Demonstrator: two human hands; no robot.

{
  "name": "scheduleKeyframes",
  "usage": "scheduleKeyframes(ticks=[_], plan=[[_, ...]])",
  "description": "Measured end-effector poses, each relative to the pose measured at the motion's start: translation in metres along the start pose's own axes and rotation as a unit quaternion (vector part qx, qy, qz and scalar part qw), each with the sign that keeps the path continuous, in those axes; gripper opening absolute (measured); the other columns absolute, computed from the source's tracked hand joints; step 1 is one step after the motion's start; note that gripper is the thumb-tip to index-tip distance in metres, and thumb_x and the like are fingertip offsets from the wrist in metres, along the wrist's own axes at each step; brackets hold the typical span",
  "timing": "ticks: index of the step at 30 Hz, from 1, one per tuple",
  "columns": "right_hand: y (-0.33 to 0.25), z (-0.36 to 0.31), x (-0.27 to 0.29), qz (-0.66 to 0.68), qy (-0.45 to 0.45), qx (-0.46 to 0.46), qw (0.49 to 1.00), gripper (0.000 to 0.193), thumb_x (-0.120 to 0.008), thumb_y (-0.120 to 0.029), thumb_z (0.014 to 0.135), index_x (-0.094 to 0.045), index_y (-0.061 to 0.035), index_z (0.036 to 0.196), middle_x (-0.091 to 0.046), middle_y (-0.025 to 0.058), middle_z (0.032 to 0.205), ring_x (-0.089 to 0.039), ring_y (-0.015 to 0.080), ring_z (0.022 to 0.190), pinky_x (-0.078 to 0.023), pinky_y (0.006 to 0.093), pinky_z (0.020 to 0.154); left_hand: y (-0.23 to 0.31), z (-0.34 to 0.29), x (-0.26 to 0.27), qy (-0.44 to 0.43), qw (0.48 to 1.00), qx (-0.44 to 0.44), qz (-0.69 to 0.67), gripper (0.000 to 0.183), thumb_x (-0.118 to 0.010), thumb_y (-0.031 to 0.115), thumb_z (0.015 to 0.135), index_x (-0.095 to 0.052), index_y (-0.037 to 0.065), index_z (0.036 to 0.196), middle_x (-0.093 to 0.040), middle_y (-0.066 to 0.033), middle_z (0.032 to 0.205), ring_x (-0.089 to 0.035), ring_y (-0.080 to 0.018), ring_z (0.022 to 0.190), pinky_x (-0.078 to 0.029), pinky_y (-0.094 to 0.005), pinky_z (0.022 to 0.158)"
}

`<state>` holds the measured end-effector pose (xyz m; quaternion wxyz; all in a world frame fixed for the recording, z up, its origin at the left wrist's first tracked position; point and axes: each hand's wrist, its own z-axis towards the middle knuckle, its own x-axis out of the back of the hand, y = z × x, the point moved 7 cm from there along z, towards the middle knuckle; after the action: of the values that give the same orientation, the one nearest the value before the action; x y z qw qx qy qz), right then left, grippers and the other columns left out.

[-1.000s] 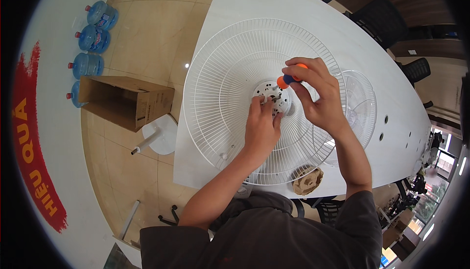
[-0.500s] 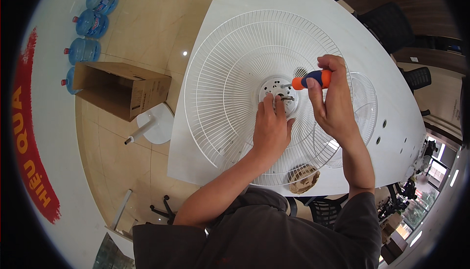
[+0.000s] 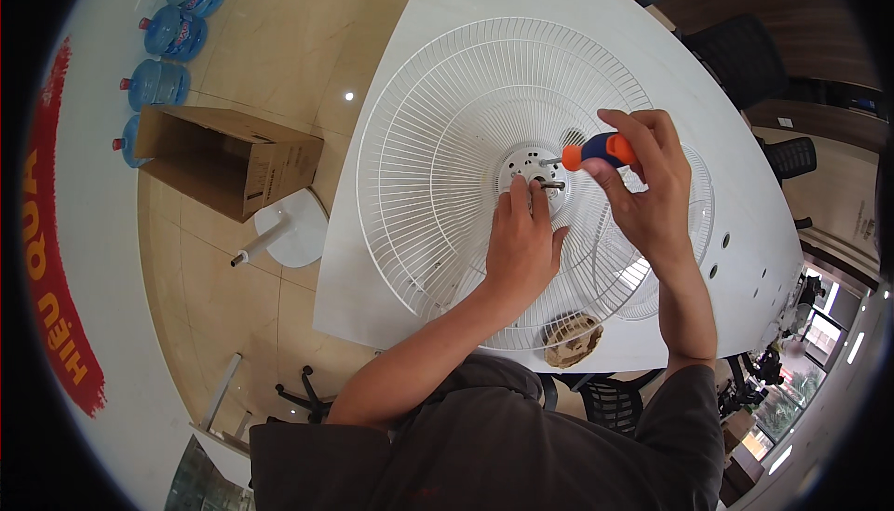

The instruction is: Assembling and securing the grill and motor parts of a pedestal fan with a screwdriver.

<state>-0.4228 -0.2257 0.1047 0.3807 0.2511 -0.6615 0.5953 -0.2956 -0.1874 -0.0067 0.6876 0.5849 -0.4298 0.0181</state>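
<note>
A white wire fan guard (image 3: 410, 111) lies on the white table, with a round hub plate (image 3: 511, 166) at its centre and a metal motor shaft (image 3: 553, 185) standing out there. My left hand (image 3: 523, 246) rests on the plate beside the shaft, fingers stretched out. In my right hand (image 3: 656, 199) is a screwdriver (image 3: 601, 151) with an orange and blue handle. Its blade tip meets the upper right part of the plate; any screw beneath it is too small to make out.
Another wire guard (image 3: 700, 204) lies partly under the first. A brown bowl-shaped holder (image 3: 571, 342) sits by the near table edge. On the floor at left are an open cardboard box (image 3: 214, 153), a white round stand base (image 3: 303, 236) and blue water bottles (image 3: 156, 85).
The fingers of my right hand have shifted and curled differently around the screwdriver handle. The screwdriver tip and my left hand stay at nearly the same spot on the plate.
</note>
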Motion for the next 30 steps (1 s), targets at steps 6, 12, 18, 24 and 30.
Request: scheduleKeyframes(ticks=[6,12,18,24,30], plan=[[-0.017,0.003,0.011,-0.045,-0.012,0.143,0.989,0.042,-0.083,-0.013,0.080,-0.069,-0.0043,0.119,-0.063,0.0125,0.121,-0.062,0.0285,0.097,-0.052,0.0365,0.082,0.001,0.000,-0.001,-0.005,1.000,-0.004,0.011,0.071,-0.079,0.020,0.083,-0.045,-0.021,0.130,-0.041,-0.0353,0.133,-0.052,-0.0458,0.116,-0.046,-0.0485,0.102],[0.001,0.000,0.004,-0.040,0.010,0.032,0.999,0.031,-0.070,0.006,0.081,-0.066,-0.0021,0.111,-0.063,0.0130,0.125,-0.058,0.0282,0.107,-0.052,0.0331,0.082,0.001,0.000,-0.002,-0.010,1.000,0.003,0.008,0.072,-0.079,0.021,0.084,-0.044,-0.022,0.131,-0.041,-0.0362,0.134,-0.051,-0.0459,0.117,-0.046,-0.0487,0.103],[-0.012,0.002,0.010,-0.007,-0.012,0.153,0.988,0.029,-0.069,0.005,0.085,-0.060,-0.0021,0.111,-0.066,0.0141,0.121,-0.061,0.0252,0.099,-0.053,0.0330,0.082,0.000,-0.001,-0.005,-0.012,1.000,0.000,0.017,0.074,-0.079,0.021,0.083,-0.044,-0.022,0.131,-0.041,-0.0365,0.134,-0.051,-0.0457,0.118,-0.045,-0.0485,0.103],[0.015,0.000,-0.001,0.093,0.006,0.056,0.994,0.035,-0.062,0.008,0.083,-0.054,-0.0026,0.116,-0.062,0.0156,0.127,-0.058,0.0250,0.112,-0.053,0.0340,0.088,0.002,0.000,-0.003,-0.014,1.000,-0.002,0.019,0.075,-0.079,0.022,0.084,-0.043,-0.023,0.131,-0.041,-0.0367,0.134,-0.050,-0.0456,0.119,-0.045,-0.0482,0.104],[0.023,-0.001,-0.002,0.271,0.121,0.038,0.954,0.043,-0.077,-0.005,0.084,-0.049,-0.0038,0.117,-0.052,0.0106,0.115,-0.057,0.0191,0.106,-0.049,0.0327,0.093,0.003,0.000,-0.005,-0.023,1.000,-0.001,0.021,0.076,-0.080,0.022,0.083,-0.043,-0.023,0.132,-0.039,-0.0363,0.135,-0.050,-0.0458,0.119,-0.045,-0.0482,0.104]])
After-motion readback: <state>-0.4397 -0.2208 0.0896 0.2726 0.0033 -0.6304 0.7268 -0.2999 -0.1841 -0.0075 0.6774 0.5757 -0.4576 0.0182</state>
